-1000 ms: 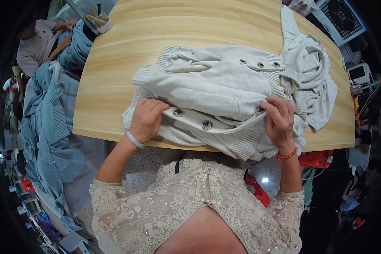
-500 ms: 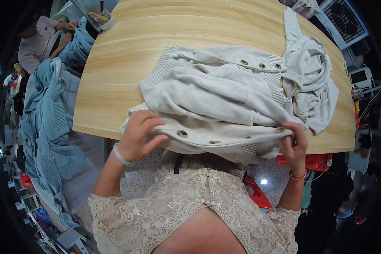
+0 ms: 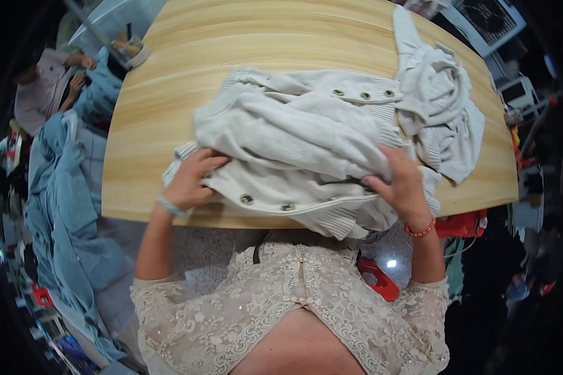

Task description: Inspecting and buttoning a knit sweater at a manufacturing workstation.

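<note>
The cream knit cardigan (image 3: 306, 150) lies bunched on the wooden desk (image 3: 169, 94), its buttoned hem hanging over the near edge. In the head view, the left hand (image 3: 191, 181) presses on its left cuff with fingers curled into the fabric, and the right hand (image 3: 403, 187) grips a fold near the right side. A second pale garment (image 3: 441, 106) lies at the right edge, touching it. The overhanging hem could slide off, dragged by its own weight. Both hands' fingertips are buried in the knit.
</note>
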The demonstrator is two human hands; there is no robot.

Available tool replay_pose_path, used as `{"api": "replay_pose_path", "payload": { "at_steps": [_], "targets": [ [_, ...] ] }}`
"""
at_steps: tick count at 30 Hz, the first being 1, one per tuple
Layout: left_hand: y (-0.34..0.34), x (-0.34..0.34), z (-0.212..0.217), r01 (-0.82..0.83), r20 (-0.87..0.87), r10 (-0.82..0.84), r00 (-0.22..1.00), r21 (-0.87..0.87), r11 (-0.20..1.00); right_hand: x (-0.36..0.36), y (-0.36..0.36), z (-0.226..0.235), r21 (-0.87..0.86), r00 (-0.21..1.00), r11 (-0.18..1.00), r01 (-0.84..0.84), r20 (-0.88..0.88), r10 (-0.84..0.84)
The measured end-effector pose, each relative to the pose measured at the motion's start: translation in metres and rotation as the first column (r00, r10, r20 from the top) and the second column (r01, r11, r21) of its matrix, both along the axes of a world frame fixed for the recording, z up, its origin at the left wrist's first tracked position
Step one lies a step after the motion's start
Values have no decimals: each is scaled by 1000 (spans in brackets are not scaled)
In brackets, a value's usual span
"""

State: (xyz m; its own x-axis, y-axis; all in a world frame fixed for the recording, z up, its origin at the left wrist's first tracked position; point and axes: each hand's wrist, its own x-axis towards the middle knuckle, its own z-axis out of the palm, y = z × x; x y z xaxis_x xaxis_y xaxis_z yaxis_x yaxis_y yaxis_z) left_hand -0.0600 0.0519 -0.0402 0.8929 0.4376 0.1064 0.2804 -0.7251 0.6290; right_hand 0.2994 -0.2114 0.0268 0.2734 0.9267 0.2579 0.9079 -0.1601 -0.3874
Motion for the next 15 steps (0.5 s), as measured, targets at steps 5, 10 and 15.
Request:
{"api": "replay_pose_path", "payload": {
  "at_steps": [5,10,15],
  "targets": [
    [34,49,63,-122,56,164,985,-447,886,1,-7,-3,48,972,991,-123,-196,130],
    [83,119,-3,12,78,-13,997,18,1000,-17,-5,20,302,932,893,-334,-39,361],
    [87,146,1,-40,-60,35,998,-96,995,-17,-40,23,56,932,936,-346,-94,350]
  ]
}}
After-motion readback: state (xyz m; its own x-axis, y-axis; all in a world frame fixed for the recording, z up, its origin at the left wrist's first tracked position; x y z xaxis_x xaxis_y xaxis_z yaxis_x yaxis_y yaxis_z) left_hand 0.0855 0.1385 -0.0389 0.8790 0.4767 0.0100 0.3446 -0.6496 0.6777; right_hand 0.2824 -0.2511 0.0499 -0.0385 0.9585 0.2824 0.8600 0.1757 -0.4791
